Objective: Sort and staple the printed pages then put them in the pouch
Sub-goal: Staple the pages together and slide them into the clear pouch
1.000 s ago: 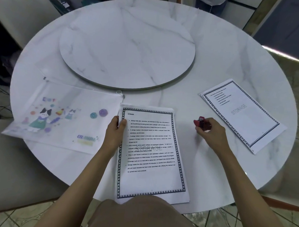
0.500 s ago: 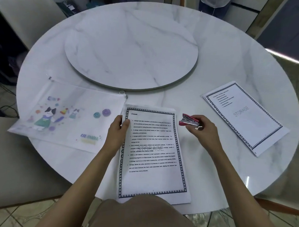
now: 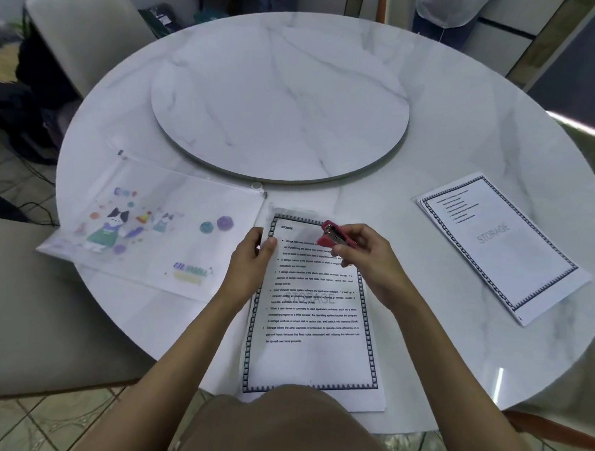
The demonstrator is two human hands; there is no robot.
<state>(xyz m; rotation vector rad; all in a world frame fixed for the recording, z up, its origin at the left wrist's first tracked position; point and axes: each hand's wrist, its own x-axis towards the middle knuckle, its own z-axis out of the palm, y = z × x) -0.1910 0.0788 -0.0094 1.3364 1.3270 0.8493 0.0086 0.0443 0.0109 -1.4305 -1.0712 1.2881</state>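
A stack of printed pages (image 3: 313, 328) with a dark patterned border lies at the near edge of the round marble table (image 3: 465, 106). My left hand (image 3: 252, 261) pinches the stack's upper left edge. My right hand (image 3: 368, 259) grips a small red stapler (image 3: 333, 238) above the top of the page, just right of the left hand. A translucent pouch (image 3: 152, 232) with cartoon cat prints lies flat to the left. A second stack of pages (image 3: 503, 244), headed STORAGE, lies to the right.
A raised marble turntable (image 3: 281, 102) fills the table's middle. A padded chair (image 3: 83, 28) stands at the far left, and another seat (image 3: 30, 302) is at my near left. A person stands beyond the far edge of the table.
My right hand lifted the red stapler from the table and carried it left over the top of the pages. My left hand kept its hold on the stack's corner.
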